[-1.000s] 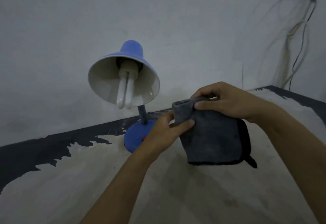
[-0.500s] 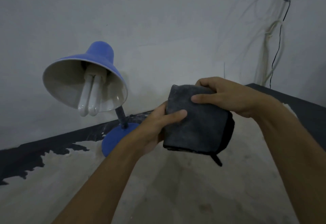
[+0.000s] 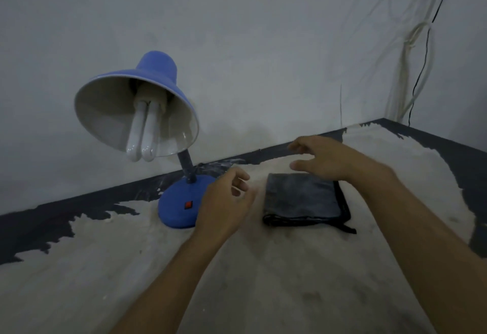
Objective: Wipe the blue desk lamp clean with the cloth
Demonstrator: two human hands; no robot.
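The blue desk lamp [image 3: 158, 70] stands on the table near the wall, its shade tilted toward me with a white bulb [image 3: 142, 133] inside and a red switch on its round base [image 3: 176, 207]. A folded dark grey cloth [image 3: 303, 196] lies flat on the table to the right of the base. My left hand [image 3: 224, 202] hovers between base and cloth, fingers loosely curled, holding nothing. Just above the cloth's far edge, my right hand [image 3: 326, 157] is spread and empty.
The table top [image 3: 237, 281] is worn pale with dark patches along its back and right edges. A grey wall [image 3: 263, 44] rises right behind the lamp. Several cables [image 3: 421, 44] hang down the wall at the far right corner.
Both hands held the cloth up in the air before. Now the cloth lies on the table and both hands have let go of it.
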